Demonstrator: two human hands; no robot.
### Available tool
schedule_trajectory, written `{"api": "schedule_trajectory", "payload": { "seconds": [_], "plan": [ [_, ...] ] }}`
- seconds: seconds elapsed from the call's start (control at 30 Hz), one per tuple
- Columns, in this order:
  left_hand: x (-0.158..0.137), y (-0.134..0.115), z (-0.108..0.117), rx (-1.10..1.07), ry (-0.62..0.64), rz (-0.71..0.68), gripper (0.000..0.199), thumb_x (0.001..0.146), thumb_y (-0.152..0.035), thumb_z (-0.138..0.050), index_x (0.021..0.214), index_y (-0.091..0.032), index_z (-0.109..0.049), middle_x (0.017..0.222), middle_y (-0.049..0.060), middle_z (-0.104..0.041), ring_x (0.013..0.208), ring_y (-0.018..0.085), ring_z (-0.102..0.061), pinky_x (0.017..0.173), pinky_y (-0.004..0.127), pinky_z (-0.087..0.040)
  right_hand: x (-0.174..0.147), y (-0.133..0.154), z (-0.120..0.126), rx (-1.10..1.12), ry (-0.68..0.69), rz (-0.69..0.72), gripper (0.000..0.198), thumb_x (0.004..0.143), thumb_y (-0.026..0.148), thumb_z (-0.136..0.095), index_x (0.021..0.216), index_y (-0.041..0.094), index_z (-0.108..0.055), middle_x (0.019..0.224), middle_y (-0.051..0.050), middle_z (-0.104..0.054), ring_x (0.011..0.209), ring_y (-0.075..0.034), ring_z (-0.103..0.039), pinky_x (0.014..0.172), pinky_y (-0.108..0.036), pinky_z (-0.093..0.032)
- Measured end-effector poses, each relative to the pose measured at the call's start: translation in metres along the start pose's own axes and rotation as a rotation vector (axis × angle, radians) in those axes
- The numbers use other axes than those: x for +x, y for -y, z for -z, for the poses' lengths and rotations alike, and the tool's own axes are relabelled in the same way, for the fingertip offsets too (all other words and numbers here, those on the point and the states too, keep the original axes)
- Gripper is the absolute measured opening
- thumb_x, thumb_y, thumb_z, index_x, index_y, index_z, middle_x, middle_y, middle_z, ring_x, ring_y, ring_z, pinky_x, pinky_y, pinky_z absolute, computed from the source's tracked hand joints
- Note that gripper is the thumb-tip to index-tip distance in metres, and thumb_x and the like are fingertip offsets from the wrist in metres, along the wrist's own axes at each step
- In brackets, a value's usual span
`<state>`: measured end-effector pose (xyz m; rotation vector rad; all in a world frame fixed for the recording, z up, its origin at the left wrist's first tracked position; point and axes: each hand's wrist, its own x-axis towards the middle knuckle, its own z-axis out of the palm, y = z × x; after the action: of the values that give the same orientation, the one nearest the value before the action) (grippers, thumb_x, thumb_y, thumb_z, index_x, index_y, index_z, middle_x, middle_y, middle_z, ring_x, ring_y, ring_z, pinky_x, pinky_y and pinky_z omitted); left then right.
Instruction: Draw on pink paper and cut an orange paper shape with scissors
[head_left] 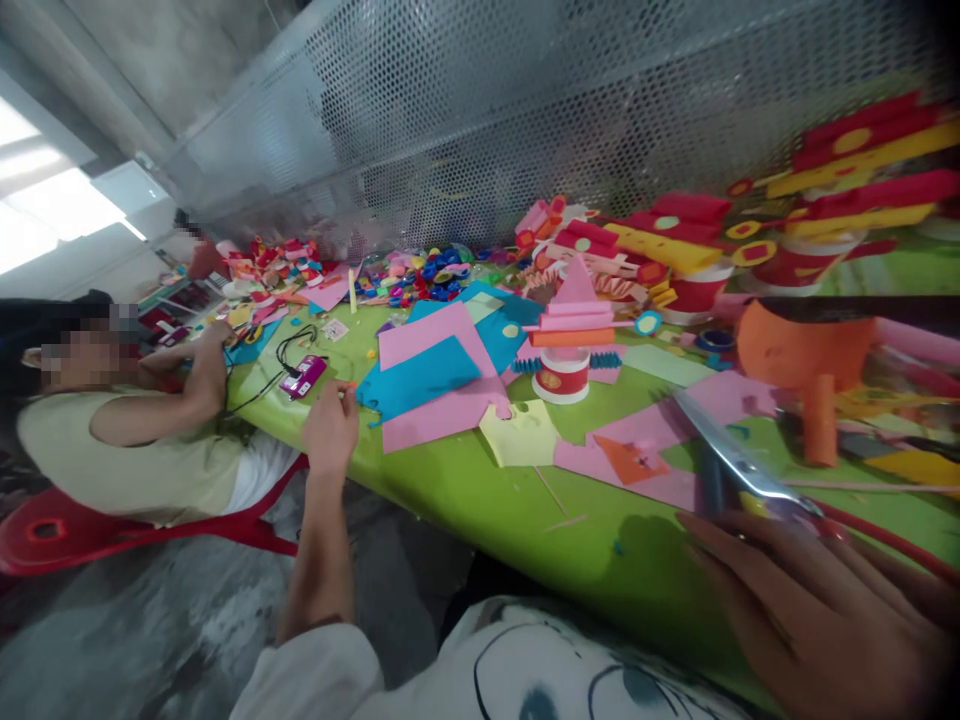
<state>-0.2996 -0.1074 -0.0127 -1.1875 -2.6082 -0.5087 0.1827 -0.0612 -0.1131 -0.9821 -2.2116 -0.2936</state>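
My left hand (pixel 330 425) is held over the table's front edge with its fingertips pinched together. A tiny orange piece (pixel 351 386) shows at those fingertips; its kind is too small to make out. At the lower right, my right hand (pixel 817 600) is blurred and curls round the red handles of a pair of scissors (pixel 731 455). The blades point away and to the left, above pink paper (pixel 660 425). Between my hands are blue paper (pixel 427 378), a cut yellow sheet (pixel 519 432) and a red-and-white paper cup figure (pixel 564 375) with a pink cone top.
A green-covered table (pixel 480 510) runs along a perforated metal screen (pixel 450 110). More cup figures (pixel 694 290) and colourful caps (pixel 435 275) line its back. Orange paper (pixel 802 345) lies at right. A purple device (pixel 304 377) with a cable is near a seated co-worker (pixel 150 440).
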Motion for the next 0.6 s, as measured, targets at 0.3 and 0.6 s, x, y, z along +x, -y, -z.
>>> {"api": "schedule_trajectory", "payload": {
  "seconds": [0.3,0.6],
  "plan": [
    [0.016,-0.012,-0.023,0.22,0.132,-0.067,0.039,0.102,-0.037,-0.036,0.115,-0.012,-0.064,0.107,0.024,-0.073,0.103,0.04,-0.069,0.085,0.045,-0.049,0.034,0.033,0.052,-0.027,0.026,-0.014,0.017,0.101,0.026,-0.059,0.109,0.024,-0.074,0.102,-0.008,-0.079,0.09,-0.028,-0.074,0.087,-0.047,-0.047],
    [0.017,-0.011,-0.029,0.203,0.047,-0.058,0.017,0.095,-0.043,-0.052,0.093,-0.027,-0.055,0.08,0.0,-0.063,0.076,0.025,-0.059,0.066,0.028,-0.035,0.036,0.043,0.065,0.081,0.11,-0.178,0.019,0.101,0.022,-0.059,0.109,0.025,-0.076,0.103,-0.005,-0.08,0.094,-0.023,-0.073,0.092,-0.044,-0.05]
  ]
}}
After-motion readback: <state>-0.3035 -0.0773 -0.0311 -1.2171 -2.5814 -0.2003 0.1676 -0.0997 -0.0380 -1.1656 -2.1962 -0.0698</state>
